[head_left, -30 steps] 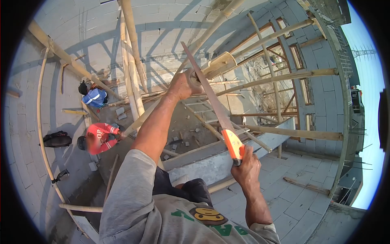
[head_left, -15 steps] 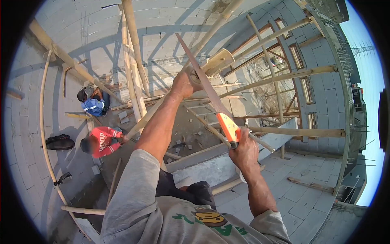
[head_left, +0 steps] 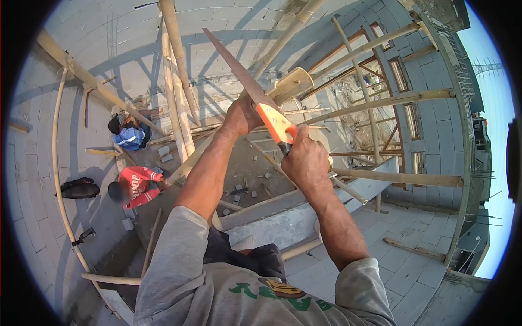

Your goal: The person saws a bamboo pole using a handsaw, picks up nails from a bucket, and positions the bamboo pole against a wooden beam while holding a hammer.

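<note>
My right hand [head_left: 305, 157] is wrapped around the orange and black handle of a handsaw [head_left: 236, 69]. The toothed blade slants away to the upper left and passes over a thick bamboo pole [head_left: 293, 85]. That pole has a cut-away, hollow end beyond the blade. Close to the saw's handle end, my left hand [head_left: 242, 115] is closed around the pole. The blade and handle hide some of its fingers and the spot where saw and bamboo meet.
Bamboo scaffold poles [head_left: 380, 100] cross on the right, others [head_left: 176, 81] stand ahead. Below, one person in blue [head_left: 129, 138] and another in red [head_left: 140, 186] crouch near a black bag [head_left: 80, 188]. A concrete ledge [head_left: 283, 223] runs below my arms; grey block walls surround the area.
My right hand has moved up and left, pushing the saw forward so its handle is now near my left hand. My left hand stays on the bamboo. The person in blue has shifted slightly.
</note>
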The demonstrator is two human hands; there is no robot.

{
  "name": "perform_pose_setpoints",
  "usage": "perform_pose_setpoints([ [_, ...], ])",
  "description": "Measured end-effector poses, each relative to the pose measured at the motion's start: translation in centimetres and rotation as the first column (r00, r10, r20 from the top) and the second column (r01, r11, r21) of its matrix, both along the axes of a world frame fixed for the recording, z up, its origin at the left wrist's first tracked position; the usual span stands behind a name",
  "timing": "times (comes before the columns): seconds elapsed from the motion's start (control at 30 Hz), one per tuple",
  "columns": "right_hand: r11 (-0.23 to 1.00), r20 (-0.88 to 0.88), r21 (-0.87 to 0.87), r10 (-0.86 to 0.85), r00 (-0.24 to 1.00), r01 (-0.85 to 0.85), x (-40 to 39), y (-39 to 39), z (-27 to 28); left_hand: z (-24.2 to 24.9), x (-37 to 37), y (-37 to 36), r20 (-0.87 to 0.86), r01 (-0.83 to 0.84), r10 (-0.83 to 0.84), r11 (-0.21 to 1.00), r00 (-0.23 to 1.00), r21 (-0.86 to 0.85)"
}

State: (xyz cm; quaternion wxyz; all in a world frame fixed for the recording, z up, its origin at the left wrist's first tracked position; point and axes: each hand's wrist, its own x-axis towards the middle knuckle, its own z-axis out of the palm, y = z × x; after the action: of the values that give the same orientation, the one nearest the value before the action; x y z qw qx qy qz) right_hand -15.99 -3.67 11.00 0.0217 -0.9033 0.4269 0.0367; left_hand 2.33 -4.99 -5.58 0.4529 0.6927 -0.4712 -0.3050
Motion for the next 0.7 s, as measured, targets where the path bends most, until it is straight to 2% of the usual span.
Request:
perform_pose_setpoints([
  [0.03,1.000,0.011,-0.009,-0.004,1.000,0.004,0.0,-0.5,-0.2,1.1,0.4,-0.2,0.020,0.022,-0.022,1.000,1.000,0.018],
  [0.1,0.999,0.108,-0.052,-0.006,0.994,0.011,-4.4,2.5,1.1,3.4,0.8,0.4,-0.051,0.014,-0.014,1.000,0.999,0.004],
  [0.17,0.997,0.115,-0.073,-0.028,0.993,0.036,-10.0,4.5,0.7,2.1,0.0,0.0,-0.033,-0.028,0.028,1.000,0.999,0.002],
  [0.27,0.998,0.063,-0.020,-0.062,0.996,0.064,-7.6,2.9,1.4,2.1,2.4,-0.7,-0.002,-0.101,0.101,0.995,0.995,0.008],
  [0.3,0.997,0.010,-0.025,-0.071,0.997,0.071,-7.1,1.6,1.3,2.0,2.2,-1.3,-0.024,-0.108,0.109,0.994,0.994,0.009],
  [0.33,0.997,0.037,-0.046,-0.061,0.997,0.062,-7.5,1.8,2.0,0.9,2.3,-2.2,-0.195,-0.094,0.070,0.989,0.978,-0.116],
  [0.4,0.999,0.063,-0.033,-0.009,0.998,0.011,-8.3,2.3,2.2,-0.7,2.4,-3.2,-0.165,-0.053,0.038,0.995,0.986,-0.086],
  [0.43,0.998,0.034,0.023,-0.062,0.998,0.061,-9.6,4.1,2.5,0.2,1.6,-1.6,-0.154,-0.026,0.020,0.999,0.988,-0.035],
  [0.47,0.997,0.051,0.034,-0.072,0.996,0.070,-9.5,4.6,2.4,1.9,0.7,-0.6,-0.054,-0.113,0.111,0.993,0.992,-0.031],
  [0.53,0.992,0.042,0.066,-0.110,0.993,0.107,-9.1,5.6,2.5,1.1,0.7,-0.3,-0.077,-0.068,0.062,0.995,0.995,-0.076],
  [0.6,0.999,0.088,-0.014,-0.043,0.995,0.044,-9.0,5.7,2.7,0.8,0.9,-0.2,-0.173,-0.009,-0.016,0.990,0.985,-0.144],
  [0.7,0.996,0.087,-0.086,0.013,0.996,-0.006,-9.6,3.6,2.3,2.4,1.1,-0.1,-0.195,0.084,-0.103,0.991,0.975,-0.106],
])
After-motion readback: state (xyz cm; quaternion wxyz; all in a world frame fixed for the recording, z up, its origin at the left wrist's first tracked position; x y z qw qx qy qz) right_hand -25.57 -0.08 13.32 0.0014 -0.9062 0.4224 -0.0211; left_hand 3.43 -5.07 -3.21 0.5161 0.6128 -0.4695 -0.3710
